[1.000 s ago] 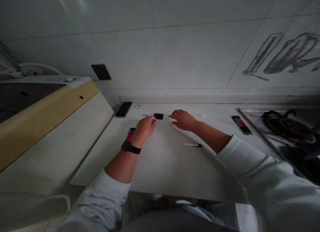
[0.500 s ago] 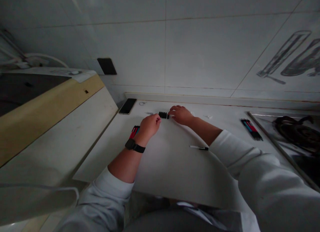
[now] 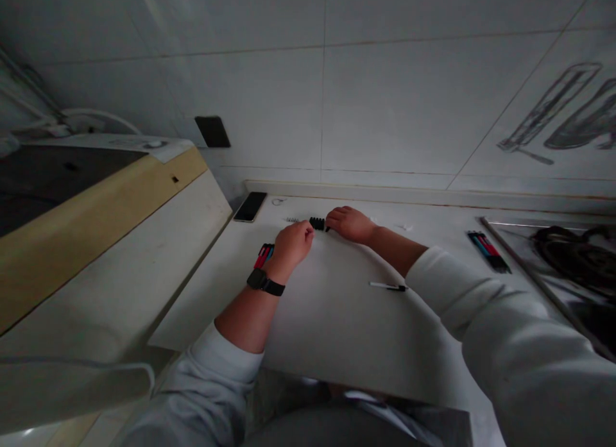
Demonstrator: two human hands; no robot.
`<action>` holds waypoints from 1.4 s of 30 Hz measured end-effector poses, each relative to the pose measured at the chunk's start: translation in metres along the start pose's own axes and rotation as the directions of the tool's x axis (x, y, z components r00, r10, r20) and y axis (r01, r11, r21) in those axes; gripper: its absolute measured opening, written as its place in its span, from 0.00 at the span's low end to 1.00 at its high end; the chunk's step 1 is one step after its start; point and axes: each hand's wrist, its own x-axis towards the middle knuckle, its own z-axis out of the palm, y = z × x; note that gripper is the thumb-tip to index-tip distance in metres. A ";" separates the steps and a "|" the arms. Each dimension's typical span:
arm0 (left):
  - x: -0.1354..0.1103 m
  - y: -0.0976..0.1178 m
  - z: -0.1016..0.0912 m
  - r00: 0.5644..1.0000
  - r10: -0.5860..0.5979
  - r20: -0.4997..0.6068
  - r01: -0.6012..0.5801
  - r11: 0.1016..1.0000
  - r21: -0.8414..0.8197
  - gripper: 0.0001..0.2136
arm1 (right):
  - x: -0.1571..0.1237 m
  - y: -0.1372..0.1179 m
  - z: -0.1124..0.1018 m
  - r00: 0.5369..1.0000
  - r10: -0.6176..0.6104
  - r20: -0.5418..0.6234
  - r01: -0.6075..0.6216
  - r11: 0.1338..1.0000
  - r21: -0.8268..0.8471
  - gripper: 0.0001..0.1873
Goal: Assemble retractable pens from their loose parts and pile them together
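Note:
My left hand [image 3: 294, 242], with a black watch on its wrist, rests on the white counter [image 3: 337, 306] as a loose fist just left of a small row of black parts [image 3: 317, 223]. What its fingers hold, if anything, is hidden. On the other side of that row, my right hand [image 3: 349, 222] has its curled fingertips touching the row's right end. A white pen with a black tip [image 3: 387, 285] lies on the counter beside my right forearm.
A phone [image 3: 250, 206] lies at the counter's back left. Red and blue pens [image 3: 264, 255] lie by my left wrist, and another bundle [image 3: 487, 249] at the right. A gas hob [image 3: 572, 261] fills the far right. A wooden-edged unit [image 3: 110, 203] stands left.
My right hand moved left across the counter and closed onto the right end of the black parts. My left hand stayed beside them. The camera shifted slightly.

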 end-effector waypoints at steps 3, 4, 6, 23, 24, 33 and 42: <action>0.001 0.001 0.001 0.999 0.024 -0.030 -0.025 0.999 -0.027 0.04 | -0.011 -0.012 -0.022 0.992 0.107 -0.059 -0.100 0.989 0.109 0.11; 0.001 0.002 0.001 0.999 0.035 -0.038 -0.037 0.998 -0.047 0.04 | -0.017 -0.018 -0.031 0.987 0.142 -0.071 -0.131 0.981 0.142 0.12; 0.001 0.006 0.002 0.997 0.056 -0.045 -0.061 0.993 -0.103 0.05 | -0.031 -0.031 -0.049 0.976 0.196 -0.093 -0.175 0.966 0.192 0.12; -0.003 0.051 0.027 0.980 0.071 0.189 0.091 0.679 -0.729 0.07 | -0.118 -0.068 -0.024 0.604 0.794 -0.071 -0.423 0.395 0.816 0.13; -0.003 0.054 0.029 0.982 0.065 0.179 0.092 0.663 -0.743 0.07 | -0.118 -0.068 -0.022 0.588 0.806 -0.063 -0.401 0.359 0.842 0.13; -0.012 0.045 0.050 0.991 -0.025 0.131 0.123 0.551 -0.825 0.11 | -0.120 -0.072 -0.018 0.568 0.819 -0.083 -0.362 0.339 0.869 0.12; -0.014 0.050 0.048 0.984 0.004 0.179 0.145 0.571 -0.808 0.10 | -0.117 -0.080 -0.024 0.575 0.813 -0.095 -0.321 0.331 0.887 0.11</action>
